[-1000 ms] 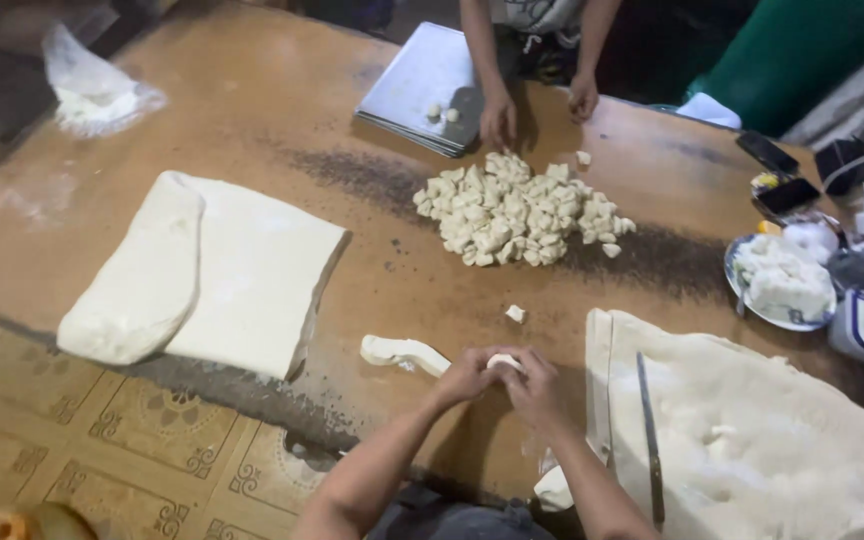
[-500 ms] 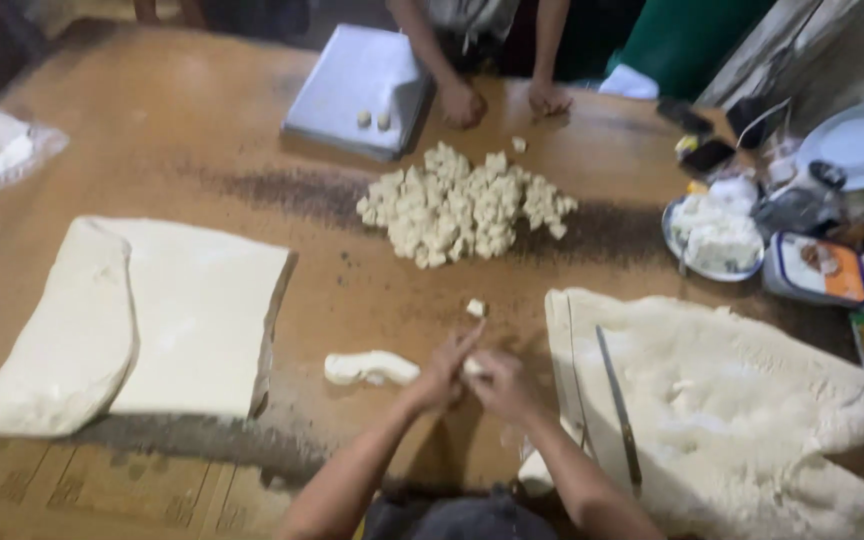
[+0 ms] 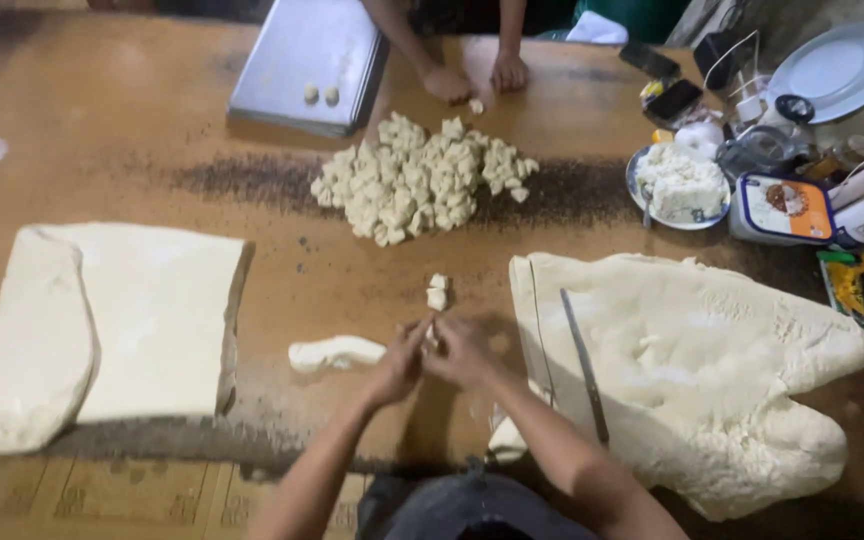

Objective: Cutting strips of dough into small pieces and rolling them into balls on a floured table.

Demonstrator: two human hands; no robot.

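My left hand (image 3: 399,365) and right hand (image 3: 460,350) meet at lower centre of the frame, fingertips pressed together, pinching a small bit of dough (image 3: 431,336) between them. Just left of my left hand lies a short dough strip (image 3: 336,352), with bare wooden table (image 3: 132,130) around it. Two cut pieces (image 3: 437,291) sit just above my hands, and the big pile of dough pieces (image 3: 418,180) is well beyond. Close on my right runs the straight cut edge of the large dough sheet (image 3: 712,370), a knife (image 3: 584,364) lying on it near that edge. The folded dough slab (image 3: 102,320) fills the left side, well apart. Another person's hands (image 3: 477,78) rest at top centre by a metal tray (image 3: 312,60).
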